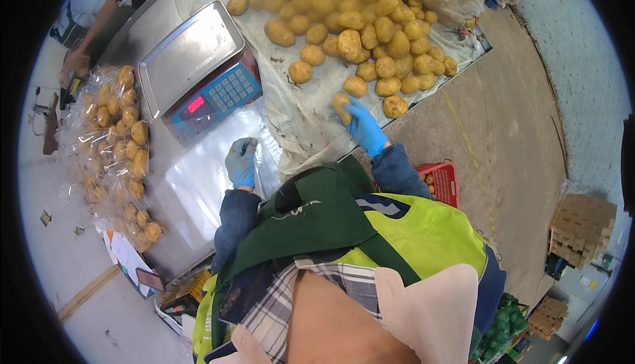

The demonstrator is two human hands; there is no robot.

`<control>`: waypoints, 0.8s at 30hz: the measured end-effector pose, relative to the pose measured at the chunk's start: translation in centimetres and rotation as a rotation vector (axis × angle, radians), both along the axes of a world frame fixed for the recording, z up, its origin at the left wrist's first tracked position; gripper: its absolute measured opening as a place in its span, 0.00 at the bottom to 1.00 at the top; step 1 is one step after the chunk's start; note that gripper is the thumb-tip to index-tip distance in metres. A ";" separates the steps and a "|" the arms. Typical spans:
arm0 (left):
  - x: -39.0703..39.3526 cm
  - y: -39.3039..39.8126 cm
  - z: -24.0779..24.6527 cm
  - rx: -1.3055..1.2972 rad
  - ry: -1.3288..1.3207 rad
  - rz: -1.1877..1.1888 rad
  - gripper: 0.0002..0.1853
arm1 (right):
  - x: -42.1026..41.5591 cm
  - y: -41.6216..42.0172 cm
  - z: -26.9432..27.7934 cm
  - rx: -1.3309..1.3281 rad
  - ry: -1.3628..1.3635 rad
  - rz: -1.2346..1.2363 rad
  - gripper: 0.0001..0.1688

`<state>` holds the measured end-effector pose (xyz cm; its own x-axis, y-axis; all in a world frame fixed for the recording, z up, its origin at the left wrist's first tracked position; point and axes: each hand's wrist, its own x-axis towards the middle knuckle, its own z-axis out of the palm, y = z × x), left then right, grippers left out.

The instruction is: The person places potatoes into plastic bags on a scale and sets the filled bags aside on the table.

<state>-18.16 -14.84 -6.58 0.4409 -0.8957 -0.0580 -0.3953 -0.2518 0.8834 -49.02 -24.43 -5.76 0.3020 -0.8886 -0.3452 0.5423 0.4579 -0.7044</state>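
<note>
My right hand [366, 128], in a blue glove, grips an oblong potato [342, 109] at the near edge of a potato pile [367, 21]. The pile is spread over a pale plastic sheet [302, 121]. My left hand [241, 161], also gloved in blue with dirty fingertips, has its fingers curled together and nothing visible in it. It is over a stack of clear plastic bags [198, 185]. Just beyond the bags stands a digital scale [218, 98] with a lit red display reading zero. Its metal weighing pan [191, 56] carries nothing.
Clear bags filled with potatoes [116, 130] line the table's left side. Another person [89, 11] works at the upper left. A red crate [441, 183] holding potatoes is on the floor at right. Papers and a phone [150, 279] lie near the lower-left table corner.
</note>
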 end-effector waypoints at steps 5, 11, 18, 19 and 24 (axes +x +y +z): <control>-1.9 -0.2 -1.1 0.124 -0.554 -0.106 0.18 | 0.9 0.9 2.3 0.399 -0.861 0.078 0.36; -0.4 -0.6 -2.4 0.104 -0.493 -0.100 0.15 | 2.7 1.6 3.4 0.295 -0.789 0.165 0.37; -0.1 -0.1 -1.7 0.037 -0.301 -0.085 0.08 | 3.5 2.4 7.1 -0.059 -0.204 0.257 0.38; -0.1 0.0 -1.9 0.012 -0.366 -0.079 0.08 | 3.6 2.4 7.2 -0.061 -0.201 0.261 0.37; -0.2 0.5 -3.4 -0.144 -0.680 -0.078 0.06 | 3.8 2.6 6.5 0.077 -0.164 0.219 0.32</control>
